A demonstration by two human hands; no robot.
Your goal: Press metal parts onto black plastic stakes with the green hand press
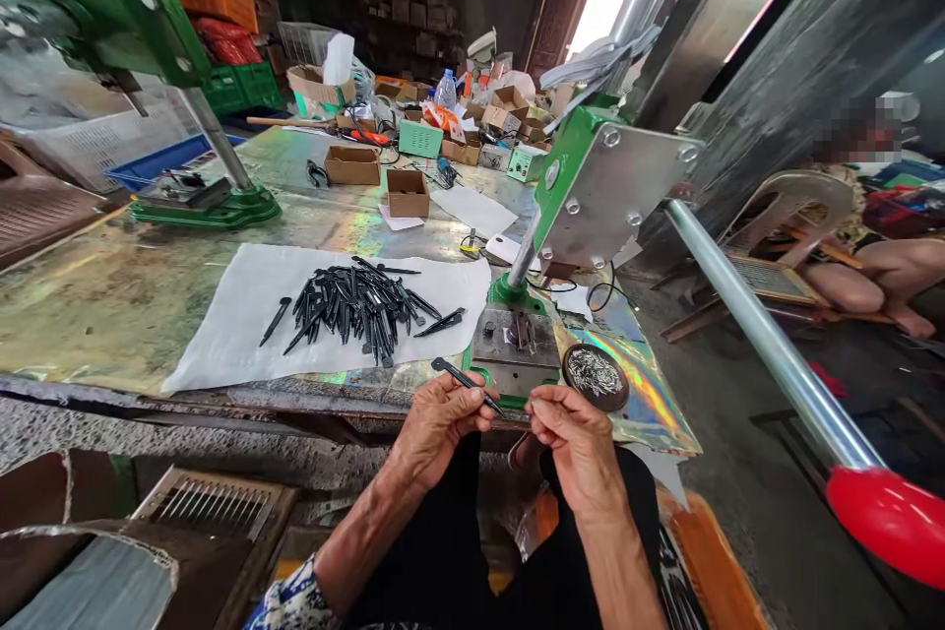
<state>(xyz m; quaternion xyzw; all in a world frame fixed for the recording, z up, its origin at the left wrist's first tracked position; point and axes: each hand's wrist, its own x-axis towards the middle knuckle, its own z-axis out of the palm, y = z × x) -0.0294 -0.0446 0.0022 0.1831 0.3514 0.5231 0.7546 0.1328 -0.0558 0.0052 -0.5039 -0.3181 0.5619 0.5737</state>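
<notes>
Between the thumb and fingers of my left hand (443, 418) is a thin black plastic piece (459, 375) with a rounded end, pointing down to the right. My right hand (576, 433) is just right of it, thumb and fingertips pinched together; whatever they hold is too small to make out. Beyond both hands stands a green hand press with a metal base plate (517, 354). A round dish (618, 392) of small silvery metal parts sits right of the base. On a white sheet (221, 345) to the left lies a pile of similar black pieces (354, 305).
The press lever with a red knob (886, 522) reaches out at the right. A second green press (207, 202) stands at the left. Small cardboard boxes (352, 165) and tools crowd the table's back. A seated person (849, 285) is at the far right.
</notes>
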